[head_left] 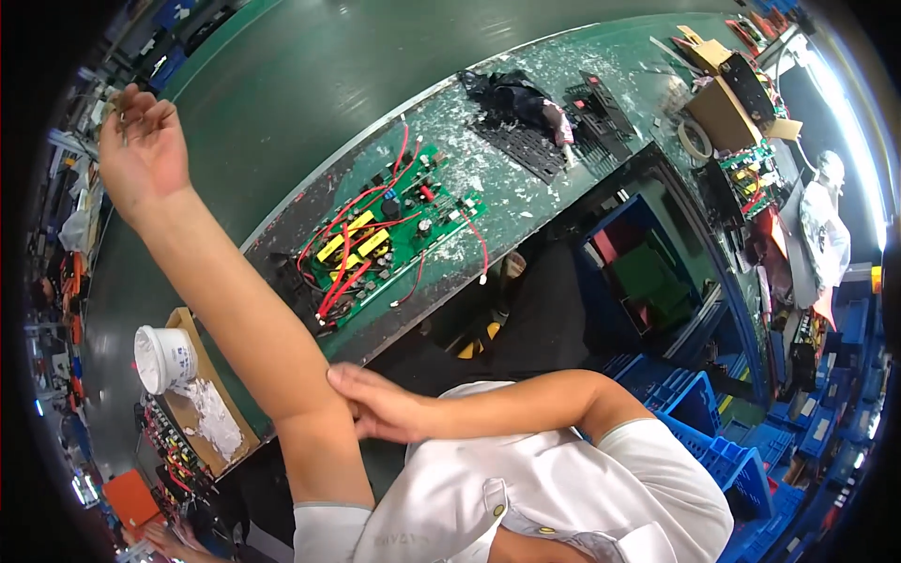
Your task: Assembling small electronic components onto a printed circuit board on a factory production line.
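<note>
My left hand is raised at the far left, palm showing, its fingers loosely curled and apart with nothing seen in them. Across my body, my right hand grips my bent left arm near the elbow; some of its fingertips are hidden behind the arm. Beyond both arms a green circuit board lies on the bench, with red wires and yellow-wrapped parts on it. Neither hand touches the board.
White flakes litter the green bench. Black grid mats with a dark bag lie at the back. A white tub stands on a cardboard tray at left. On the right are a cardboard box, a tape roll and blue crates.
</note>
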`<control>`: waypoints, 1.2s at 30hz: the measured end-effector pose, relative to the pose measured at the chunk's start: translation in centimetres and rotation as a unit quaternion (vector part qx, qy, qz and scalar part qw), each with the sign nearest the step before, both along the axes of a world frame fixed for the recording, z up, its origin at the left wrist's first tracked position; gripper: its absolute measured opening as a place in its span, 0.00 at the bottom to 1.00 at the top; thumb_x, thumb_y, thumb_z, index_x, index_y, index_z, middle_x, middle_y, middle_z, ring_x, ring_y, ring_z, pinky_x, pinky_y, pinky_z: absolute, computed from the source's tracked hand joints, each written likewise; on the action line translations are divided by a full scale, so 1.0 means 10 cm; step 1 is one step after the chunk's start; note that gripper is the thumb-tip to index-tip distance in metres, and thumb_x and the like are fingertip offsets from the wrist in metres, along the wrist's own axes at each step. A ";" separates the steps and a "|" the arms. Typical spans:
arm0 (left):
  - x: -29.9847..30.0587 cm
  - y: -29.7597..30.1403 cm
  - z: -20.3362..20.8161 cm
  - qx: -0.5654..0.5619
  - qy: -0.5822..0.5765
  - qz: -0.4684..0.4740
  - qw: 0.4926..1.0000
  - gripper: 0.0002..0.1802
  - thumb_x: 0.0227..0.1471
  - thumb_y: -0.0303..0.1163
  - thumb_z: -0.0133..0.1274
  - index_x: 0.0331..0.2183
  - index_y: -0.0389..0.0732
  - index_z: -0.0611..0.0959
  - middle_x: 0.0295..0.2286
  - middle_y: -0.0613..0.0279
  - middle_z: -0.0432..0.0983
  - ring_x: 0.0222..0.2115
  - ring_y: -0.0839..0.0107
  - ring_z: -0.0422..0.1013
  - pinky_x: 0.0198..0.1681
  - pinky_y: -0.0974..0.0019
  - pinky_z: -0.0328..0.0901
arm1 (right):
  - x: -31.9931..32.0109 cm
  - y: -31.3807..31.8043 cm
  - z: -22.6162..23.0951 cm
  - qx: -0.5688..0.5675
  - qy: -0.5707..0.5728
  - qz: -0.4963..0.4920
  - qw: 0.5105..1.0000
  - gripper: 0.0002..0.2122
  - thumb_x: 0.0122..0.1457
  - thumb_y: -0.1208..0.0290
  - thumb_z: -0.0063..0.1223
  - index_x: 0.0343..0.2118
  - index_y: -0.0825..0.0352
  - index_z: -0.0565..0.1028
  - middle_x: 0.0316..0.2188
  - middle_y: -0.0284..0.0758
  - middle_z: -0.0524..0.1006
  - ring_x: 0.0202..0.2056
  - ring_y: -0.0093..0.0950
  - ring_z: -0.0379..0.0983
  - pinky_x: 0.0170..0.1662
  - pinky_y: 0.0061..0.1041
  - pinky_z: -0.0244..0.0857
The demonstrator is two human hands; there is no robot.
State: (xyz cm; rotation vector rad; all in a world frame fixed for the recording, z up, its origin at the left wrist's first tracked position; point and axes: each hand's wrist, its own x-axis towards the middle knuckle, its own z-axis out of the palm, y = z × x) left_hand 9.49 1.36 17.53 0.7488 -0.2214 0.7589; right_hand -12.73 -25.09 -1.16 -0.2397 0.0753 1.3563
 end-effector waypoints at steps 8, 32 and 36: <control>0.18 -0.83 -0.55 0.252 0.215 0.164 0.929 0.14 0.56 0.31 0.60 0.43 0.36 0.82 0.41 0.62 0.78 0.38 0.70 0.73 0.41 0.72 0.66 | 0.18 -0.65 0.36 -0.012 -0.036 0.279 0.959 0.36 0.61 0.42 0.52 0.64 0.65 0.61 0.56 0.41 0.69 0.48 0.33 0.75 0.49 0.33 0.72; -0.38 -1.89 -1.65 0.832 0.145 -0.011 0.536 0.17 0.51 0.38 0.60 0.39 0.36 0.81 0.44 0.55 0.74 0.50 0.54 0.68 0.55 0.52 0.61 | 3.74 -3.24 -0.17 -0.523 -0.817 -0.178 0.162 0.29 0.53 0.80 0.50 0.61 0.59 0.66 0.59 0.45 0.68 0.59 0.45 0.65 0.61 0.36 0.61; -0.40 -1.94 -1.70 0.844 0.148 0.011 0.515 0.18 0.51 0.40 0.61 0.39 0.38 0.81 0.44 0.57 0.75 0.50 0.56 0.68 0.54 0.51 0.61 | 3.81 -3.14 -0.26 -0.550 -0.773 -0.283 0.142 0.14 0.58 0.77 0.49 0.47 0.63 0.78 0.44 0.44 0.79 0.45 0.44 0.76 0.50 0.38 0.70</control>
